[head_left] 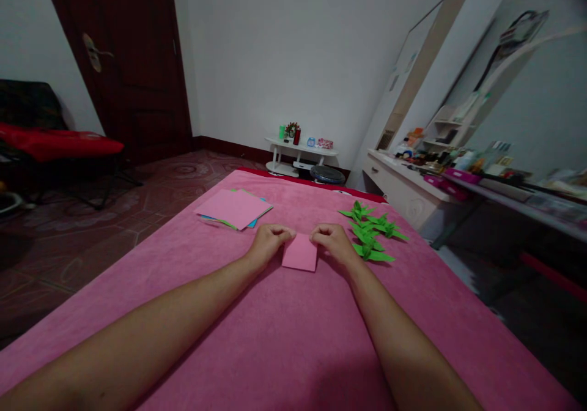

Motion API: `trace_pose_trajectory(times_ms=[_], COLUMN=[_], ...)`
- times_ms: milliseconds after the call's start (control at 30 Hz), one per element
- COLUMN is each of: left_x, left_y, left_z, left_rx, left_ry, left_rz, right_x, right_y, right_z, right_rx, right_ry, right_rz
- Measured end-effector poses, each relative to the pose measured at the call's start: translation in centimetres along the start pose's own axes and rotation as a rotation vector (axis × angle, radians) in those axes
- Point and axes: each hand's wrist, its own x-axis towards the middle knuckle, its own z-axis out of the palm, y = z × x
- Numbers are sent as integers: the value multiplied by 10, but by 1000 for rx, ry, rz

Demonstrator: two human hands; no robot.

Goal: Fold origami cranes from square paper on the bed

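A small folded pink paper (299,254) lies on the pink cloth-covered table (275,337) in the middle of the view. My left hand (269,241) pinches its far left corner with curled fingers. My right hand (331,240) pinches its far right corner the same way. Both forearms stretch out over the cloth. A stack of coloured paper sheets (234,208), pink on top, lies to the far left of my hands. Several folded green paper figures (371,232) lie just right of my right hand.
A dark wooden door (123,62) stands at the back left, with a black and red chair (50,145) beside it. A low white shelf (300,154) stands by the far wall. A cluttered white dresser (413,185) runs along the right.
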Motion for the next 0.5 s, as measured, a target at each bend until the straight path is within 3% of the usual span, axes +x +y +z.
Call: trace_pose_trajectory(times_ms=[267, 433, 500], left_x=[7, 10, 9], left_y=[-2, 1, 1], left_z=[-9, -15, -16], left_rx=[-251, -332, -350], left_ry=[65, 122, 116], left_rz=[-37, -44, -63], right_x=[0, -6, -5], right_y=[4, -4, -4], right_z=[-6, 7, 13], right_rx=[214, 244, 184], right_ry=[117, -23, -7], right_rz=[90, 50, -7])
